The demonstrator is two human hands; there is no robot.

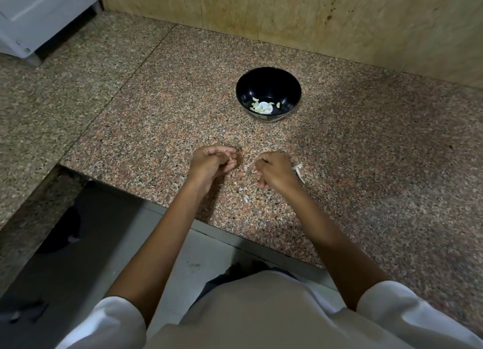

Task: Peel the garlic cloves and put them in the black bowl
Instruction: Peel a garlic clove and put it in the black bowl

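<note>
The black bowl stands on the granite counter beyond my hands, with several peeled garlic cloves at its bottom. My left hand hovers low over the counter with its fingers curled shut, and nothing shows in it. A short gap to its right, my right hand is also curled, its fingertips pinched on a small pale garlic clove that is mostly hidden. A strip of white garlic skin lies just right of my right hand. Small skin scraps lie between my wrists.
The speckled granite counter ends at a front edge just below my forearms, with the floor beneath. A wooden back panel rises behind the bowl. A white cabinet sits at the far left.
</note>
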